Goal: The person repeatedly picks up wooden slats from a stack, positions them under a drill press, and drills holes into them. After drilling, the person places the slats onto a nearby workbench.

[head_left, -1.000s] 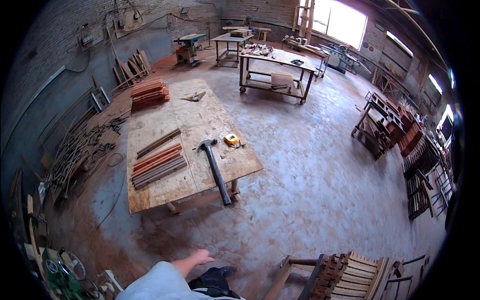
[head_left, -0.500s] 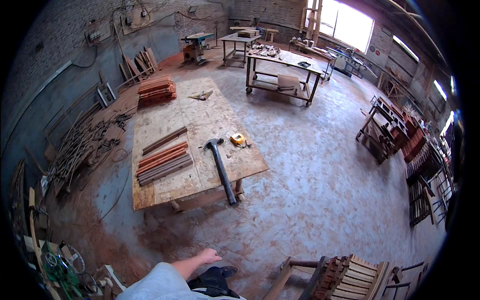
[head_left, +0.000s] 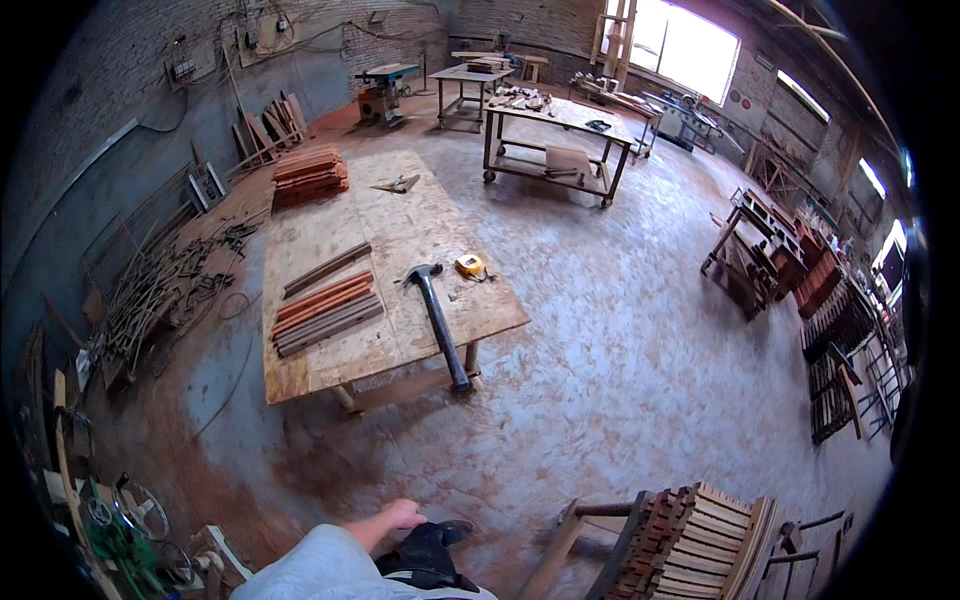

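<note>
My left hand (head_left: 404, 514) hangs low at the bottom of the view, fingers curled in, away from the table, with nothing visible in it. My right hand is out of view. Ahead stands a plywood-topped table (head_left: 420, 215). A claw hammer (head_left: 433, 320) lies on it, its dark handle jutting past the front edge. Beside the hammer's head sits a yellow tape measure (head_left: 469, 265). To the left lie several reddish and grey-brown wood strips (head_left: 325, 310). Farther back are a stack of reddish boards (head_left: 310, 173) and a small yellow-and-dark tool (head_left: 400, 184).
A rack of slotted wooden pieces (head_left: 700, 540) stands at the lower right. Green machinery with handwheels (head_left: 135, 530) is at the lower left. Scrap sticks (head_left: 165, 285) pile along the left wall. A wheeled metal table (head_left: 560, 125) stands beyond, and stacked frames (head_left: 840, 370) line the right.
The table and the hammer have shifted slightly up in view, and the room at right slightly left. My left hand has drawn back a little to the left.
</note>
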The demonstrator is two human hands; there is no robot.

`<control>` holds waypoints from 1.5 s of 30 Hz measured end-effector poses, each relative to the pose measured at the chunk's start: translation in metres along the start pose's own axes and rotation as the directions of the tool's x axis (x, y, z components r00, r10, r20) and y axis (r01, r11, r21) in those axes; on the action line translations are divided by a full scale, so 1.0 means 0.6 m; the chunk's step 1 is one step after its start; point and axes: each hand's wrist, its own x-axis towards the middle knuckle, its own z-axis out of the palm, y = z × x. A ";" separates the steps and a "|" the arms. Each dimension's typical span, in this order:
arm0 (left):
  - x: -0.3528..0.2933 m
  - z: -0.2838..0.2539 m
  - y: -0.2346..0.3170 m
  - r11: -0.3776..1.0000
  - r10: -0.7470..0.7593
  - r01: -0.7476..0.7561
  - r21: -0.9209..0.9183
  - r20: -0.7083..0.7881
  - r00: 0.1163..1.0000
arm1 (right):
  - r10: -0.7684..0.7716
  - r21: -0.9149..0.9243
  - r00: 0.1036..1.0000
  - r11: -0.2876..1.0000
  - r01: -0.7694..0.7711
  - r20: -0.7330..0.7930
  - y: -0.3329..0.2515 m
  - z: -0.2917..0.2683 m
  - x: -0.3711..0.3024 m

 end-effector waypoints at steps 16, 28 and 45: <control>0.020 0.058 -0.059 0.997 0.030 -0.035 -0.073 -0.066 0.997 | 0.067 0.068 0.998 0.995 -0.068 0.021 0.008 -0.010 -0.018; 0.007 0.021 -0.032 0.997 0.001 -0.003 -0.077 -0.027 1.000 | 0.150 0.113 0.989 0.983 -0.148 -0.013 0.013 -0.013 -0.036; 0.085 -0.067 0.004 0.999 0.040 -0.043 0.019 0.118 0.992 | 0.391 0.269 0.913 0.897 -0.350 -0.118 0.036 -0.014 -0.095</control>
